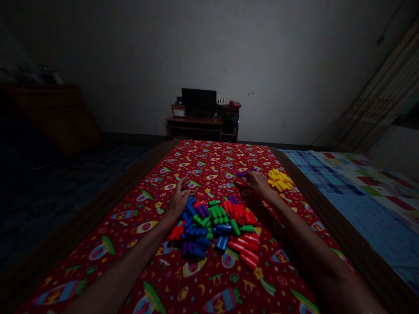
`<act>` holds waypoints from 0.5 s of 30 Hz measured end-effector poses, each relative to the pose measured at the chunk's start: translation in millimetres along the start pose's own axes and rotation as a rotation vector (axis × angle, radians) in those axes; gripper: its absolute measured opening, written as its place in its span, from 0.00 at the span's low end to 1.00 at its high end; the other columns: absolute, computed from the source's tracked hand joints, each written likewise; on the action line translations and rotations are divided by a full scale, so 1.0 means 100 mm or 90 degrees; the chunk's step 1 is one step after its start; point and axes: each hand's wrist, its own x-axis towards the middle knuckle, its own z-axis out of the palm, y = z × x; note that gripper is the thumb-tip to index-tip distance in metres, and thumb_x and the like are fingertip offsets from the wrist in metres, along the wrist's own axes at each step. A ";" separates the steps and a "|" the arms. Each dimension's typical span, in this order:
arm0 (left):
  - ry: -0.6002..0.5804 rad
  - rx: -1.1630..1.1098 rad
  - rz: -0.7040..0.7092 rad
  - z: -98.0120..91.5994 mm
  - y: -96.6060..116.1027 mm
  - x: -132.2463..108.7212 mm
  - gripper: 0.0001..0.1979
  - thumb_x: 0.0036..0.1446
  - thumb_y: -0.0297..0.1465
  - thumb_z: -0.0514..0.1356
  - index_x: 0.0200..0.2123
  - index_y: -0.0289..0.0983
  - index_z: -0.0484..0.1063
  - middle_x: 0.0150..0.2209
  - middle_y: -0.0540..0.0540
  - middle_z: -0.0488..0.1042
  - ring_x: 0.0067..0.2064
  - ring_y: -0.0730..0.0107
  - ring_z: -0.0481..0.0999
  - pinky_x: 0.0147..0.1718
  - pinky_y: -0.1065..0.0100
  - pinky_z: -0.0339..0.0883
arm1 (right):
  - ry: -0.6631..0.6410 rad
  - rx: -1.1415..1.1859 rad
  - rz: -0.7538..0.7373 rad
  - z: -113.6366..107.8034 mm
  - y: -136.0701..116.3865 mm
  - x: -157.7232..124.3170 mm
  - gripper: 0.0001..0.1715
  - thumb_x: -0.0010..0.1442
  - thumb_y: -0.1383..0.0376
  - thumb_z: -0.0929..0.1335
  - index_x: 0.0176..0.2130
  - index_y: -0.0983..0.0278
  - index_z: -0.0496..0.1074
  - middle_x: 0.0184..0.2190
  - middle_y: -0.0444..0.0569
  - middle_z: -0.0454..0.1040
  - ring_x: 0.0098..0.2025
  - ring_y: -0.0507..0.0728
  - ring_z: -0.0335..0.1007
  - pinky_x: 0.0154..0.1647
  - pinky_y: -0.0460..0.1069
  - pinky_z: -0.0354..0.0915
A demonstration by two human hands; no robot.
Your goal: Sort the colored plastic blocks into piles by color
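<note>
A mixed pile of small tube-shaped plastic pieces in blue (pixel 223 228), green (pixel 218 213), red (pixel 244 214) and purple (pixel 203 211) lies on a red patterned cloth (pixel 209 288). At the pile's far left edge rests my left hand (pixel 179 197), its fingers spread, close beside the blue pieces. Beyond the pile, to the right, my right hand (pixel 258 182) is closed around a purple plastic piece (pixel 241 174), whose end sticks out past the fingertips. Just right of that hand is a separate heap of yellow plastic pieces (pixel 280 180).
The cloth covers a dark wooden surface (pixel 292 168). A mattress with a blue checked cover (pixel 360 209) adjoins on the right. Against the far wall stands a desk (pixel 196 122) with a monitor (pixel 199 101) and a red telephone (pixel 235 104). A wooden cabinet (pixel 52 113) is at left.
</note>
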 end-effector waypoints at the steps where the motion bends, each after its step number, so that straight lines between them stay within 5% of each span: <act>1: 0.001 0.004 -0.005 0.00 0.00 0.00 0.31 0.54 0.30 0.57 0.62 0.44 0.56 0.56 0.39 0.67 0.39 0.69 0.79 0.46 0.57 0.74 | -0.016 -0.001 0.021 -0.02 0.00 0.02 0.19 0.65 0.57 0.61 0.42 0.65 0.76 0.39 0.57 0.78 0.40 0.58 0.72 0.34 0.47 0.57; 8: 0.004 0.011 -0.008 0.01 0.00 0.00 0.30 0.55 0.30 0.56 0.62 0.44 0.56 0.56 0.39 0.68 0.39 0.68 0.80 0.47 0.55 0.73 | -0.018 -0.058 0.129 -0.09 0.00 0.00 0.20 0.64 0.57 0.62 0.41 0.65 0.78 0.39 0.61 0.78 0.41 0.61 0.74 0.34 0.48 0.58; 15: 0.005 0.012 0.000 0.01 0.01 0.00 0.32 0.55 0.31 0.57 0.63 0.44 0.54 0.55 0.39 0.69 0.38 0.68 0.80 0.46 0.55 0.73 | -0.032 0.042 -0.038 -0.22 -0.24 -0.19 0.20 0.65 0.60 0.60 0.37 0.66 0.78 0.33 0.55 0.79 0.34 0.55 0.74 0.29 0.46 0.54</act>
